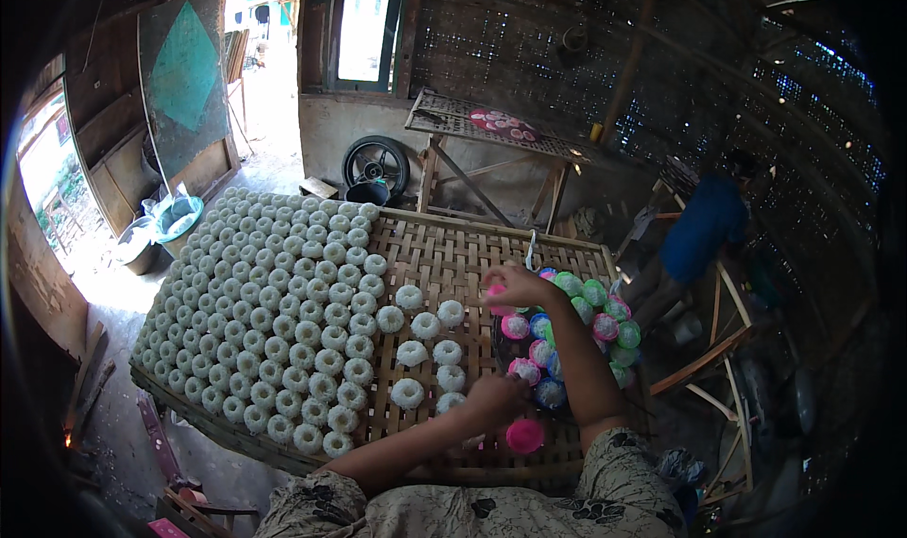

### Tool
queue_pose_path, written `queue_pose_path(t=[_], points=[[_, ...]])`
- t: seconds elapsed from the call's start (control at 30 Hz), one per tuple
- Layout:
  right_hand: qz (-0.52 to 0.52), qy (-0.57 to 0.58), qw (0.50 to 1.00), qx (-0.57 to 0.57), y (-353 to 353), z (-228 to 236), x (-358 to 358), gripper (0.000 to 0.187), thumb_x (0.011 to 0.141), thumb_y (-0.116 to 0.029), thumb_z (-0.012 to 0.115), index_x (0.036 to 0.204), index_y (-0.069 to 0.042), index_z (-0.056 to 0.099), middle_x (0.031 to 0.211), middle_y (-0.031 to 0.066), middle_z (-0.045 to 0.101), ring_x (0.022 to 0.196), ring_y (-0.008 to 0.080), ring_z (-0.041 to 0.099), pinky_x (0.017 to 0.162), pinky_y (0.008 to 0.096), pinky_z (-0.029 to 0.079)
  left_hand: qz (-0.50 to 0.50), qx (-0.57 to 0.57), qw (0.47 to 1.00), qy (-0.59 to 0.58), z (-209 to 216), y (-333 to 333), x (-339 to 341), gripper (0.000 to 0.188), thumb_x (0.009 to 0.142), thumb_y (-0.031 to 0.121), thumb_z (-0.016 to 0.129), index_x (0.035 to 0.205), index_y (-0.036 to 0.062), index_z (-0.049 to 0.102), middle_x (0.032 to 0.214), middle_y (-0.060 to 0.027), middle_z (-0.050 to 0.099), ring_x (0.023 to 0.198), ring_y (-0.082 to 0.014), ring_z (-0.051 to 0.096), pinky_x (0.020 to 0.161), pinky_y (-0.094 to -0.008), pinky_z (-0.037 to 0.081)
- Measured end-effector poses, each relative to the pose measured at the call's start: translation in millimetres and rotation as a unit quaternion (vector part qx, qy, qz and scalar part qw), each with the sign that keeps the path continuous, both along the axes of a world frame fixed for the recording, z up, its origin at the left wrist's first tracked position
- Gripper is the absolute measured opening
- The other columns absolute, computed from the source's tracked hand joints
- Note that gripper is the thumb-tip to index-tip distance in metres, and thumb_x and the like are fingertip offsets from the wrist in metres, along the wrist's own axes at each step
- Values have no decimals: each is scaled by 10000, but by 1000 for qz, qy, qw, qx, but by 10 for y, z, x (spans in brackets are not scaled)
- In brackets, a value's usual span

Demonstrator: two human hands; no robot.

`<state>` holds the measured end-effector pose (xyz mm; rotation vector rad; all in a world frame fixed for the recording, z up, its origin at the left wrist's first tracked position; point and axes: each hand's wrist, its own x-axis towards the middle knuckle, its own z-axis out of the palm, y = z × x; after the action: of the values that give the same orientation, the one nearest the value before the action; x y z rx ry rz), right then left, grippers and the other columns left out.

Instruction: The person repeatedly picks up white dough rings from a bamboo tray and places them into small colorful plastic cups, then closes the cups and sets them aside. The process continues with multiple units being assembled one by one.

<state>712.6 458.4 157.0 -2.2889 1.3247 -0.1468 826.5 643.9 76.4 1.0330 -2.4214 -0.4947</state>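
Rows of white, rough-textured rings (274, 302) cover the left part of a woven bamboo tray (425, 245), and several looser ones (425, 325) lie near its middle. On the right is a cluster of small pink, green and blue plastic moulds (590, 316) with white stuff in them. My right hand (521, 285) reaches over the cluster's far left side, fingers curled at a pink mould (497, 298). My left hand (498, 401) is closed beside the cluster's near left edge; what its fingers hold is hidden. Just below it sits a bright pink mould (524, 435).
Beyond the tray stands a bamboo-topped table (472, 122) with pink items on it. A wheel (375, 168) leans on the wall. Tubs (178, 219) stand at the left. A person in blue (704, 226) bends near a wooden frame (704, 358) at the right.
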Motion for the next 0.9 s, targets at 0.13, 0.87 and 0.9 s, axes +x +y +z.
queue_pose_path(t=[0.13,0.87,0.9], points=[[-61,-286,956,-12,-231,-532,292,477,681,-304,808,1013,-54,575,1006,178,574,941,316,621,821,402,512,20,73,997,12,150,-255,190,248,825,321,646,922,95,617,859,-140,645,840,-345,631,720,-458,508],[-121,-93,986,-63,-730,-578,-70,380,740,-377,755,926,-56,671,1001,150,676,991,275,634,837,384,499,138,55,989,1,-253,-2244,842,808,639,321,818,1296,93,405,1033,-238,627,1001,-415,605,821,-472,495],[-137,-141,977,-84,-728,-547,117,396,738,-391,760,917,-51,666,973,147,675,972,265,636,824,376,500,173,41,982,60,-295,-2313,961,802,633,312,824,1290,87,422,1061,-229,620,1017,-398,600,838,-461,491]])
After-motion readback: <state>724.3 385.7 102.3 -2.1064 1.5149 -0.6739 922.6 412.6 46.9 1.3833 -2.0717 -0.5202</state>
